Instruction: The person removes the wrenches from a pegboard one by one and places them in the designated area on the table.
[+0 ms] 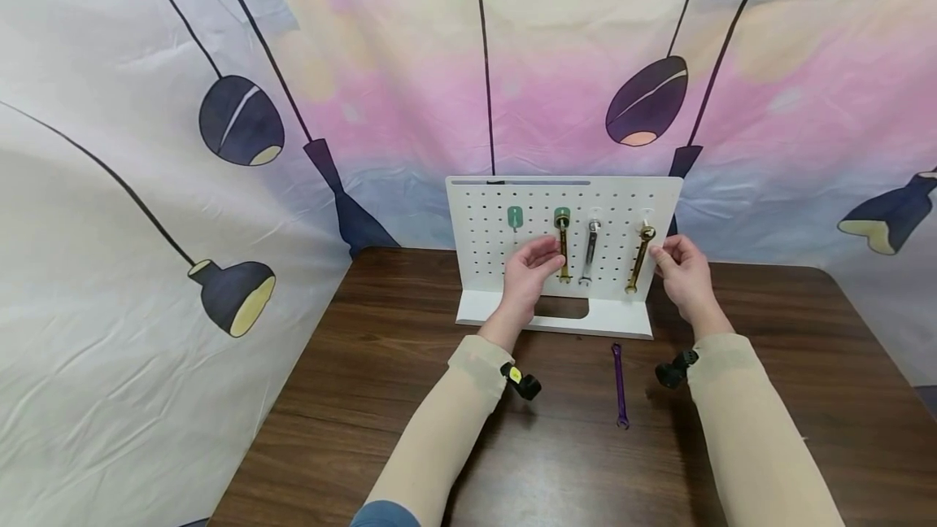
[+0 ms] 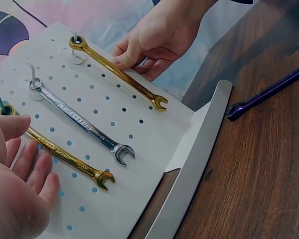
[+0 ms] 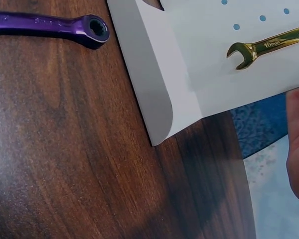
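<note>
A white pegboard stand (image 1: 483, 303) stands upright, with wrenches hanging from its hooks. My left hand (image 1: 529, 273) is beside the left gold wrench (image 2: 65, 154), fingers loosely extended and thumb across its upper end in the left wrist view. To its right hangs a silver wrench (image 2: 82, 119), and farther right a second gold wrench (image 2: 120, 74), marked 10mm in the right wrist view. My right hand (image 1: 686, 279) holds the board's right edge, thumb at the front and fingers partly hidden behind. A purple wrench (image 1: 620, 385) lies on the table before the stand.
On the board's upper left, a green-backed hook (image 1: 516, 218) holds nothing. The brown wooden table (image 1: 381, 332) runs under the stand and my forearms. Behind it hangs a cloth backdrop (image 1: 410, 88) printed with lamps. A small black camera (image 1: 521, 381) sits at my left wrist.
</note>
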A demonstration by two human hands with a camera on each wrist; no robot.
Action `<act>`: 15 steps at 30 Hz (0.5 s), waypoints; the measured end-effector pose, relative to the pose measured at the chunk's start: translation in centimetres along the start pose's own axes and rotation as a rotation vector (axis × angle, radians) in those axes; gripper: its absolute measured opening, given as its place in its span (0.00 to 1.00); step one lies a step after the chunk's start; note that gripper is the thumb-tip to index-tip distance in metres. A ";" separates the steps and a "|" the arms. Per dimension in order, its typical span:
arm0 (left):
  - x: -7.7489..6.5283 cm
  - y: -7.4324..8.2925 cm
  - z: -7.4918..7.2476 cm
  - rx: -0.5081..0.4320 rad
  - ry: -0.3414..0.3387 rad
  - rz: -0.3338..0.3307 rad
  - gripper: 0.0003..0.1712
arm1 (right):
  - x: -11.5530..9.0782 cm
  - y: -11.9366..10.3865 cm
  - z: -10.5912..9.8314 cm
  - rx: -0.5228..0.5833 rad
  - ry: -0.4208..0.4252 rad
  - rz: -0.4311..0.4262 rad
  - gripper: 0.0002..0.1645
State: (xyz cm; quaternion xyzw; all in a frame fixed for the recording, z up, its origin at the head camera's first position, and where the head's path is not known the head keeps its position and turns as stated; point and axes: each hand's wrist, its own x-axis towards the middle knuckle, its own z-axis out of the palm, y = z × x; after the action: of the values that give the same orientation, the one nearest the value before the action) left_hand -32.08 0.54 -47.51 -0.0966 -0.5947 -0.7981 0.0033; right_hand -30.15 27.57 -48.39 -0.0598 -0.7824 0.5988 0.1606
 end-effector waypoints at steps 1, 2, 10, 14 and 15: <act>0.0 0.0 0.0 -0.009 0.001 0.001 0.22 | 0.0 0.0 0.0 0.001 0.003 -0.002 0.12; 0.1 0.0 0.1 -0.014 -0.001 0.001 0.22 | 0.0 0.0 0.0 0.003 0.005 -0.003 0.12; 0.2 0.2 0.2 -0.055 0.007 -0.015 0.23 | 0.1 0.2 0.0 -0.001 0.011 -0.006 0.13; 0.1 0.3 0.3 -0.071 0.016 -0.021 0.23 | 0.1 0.2 0.0 -0.002 0.014 0.000 0.13; 0.1 0.3 0.3 -0.074 0.016 -0.021 0.24 | 0.1 0.3 0.0 -0.001 0.015 0.001 0.13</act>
State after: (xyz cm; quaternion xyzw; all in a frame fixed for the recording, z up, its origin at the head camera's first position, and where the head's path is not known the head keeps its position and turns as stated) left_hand -32.11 0.75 -47.15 -0.0840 -0.5657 -0.8203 -0.0040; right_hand -30.28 27.67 -48.61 -0.0649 -0.7815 0.5980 0.1659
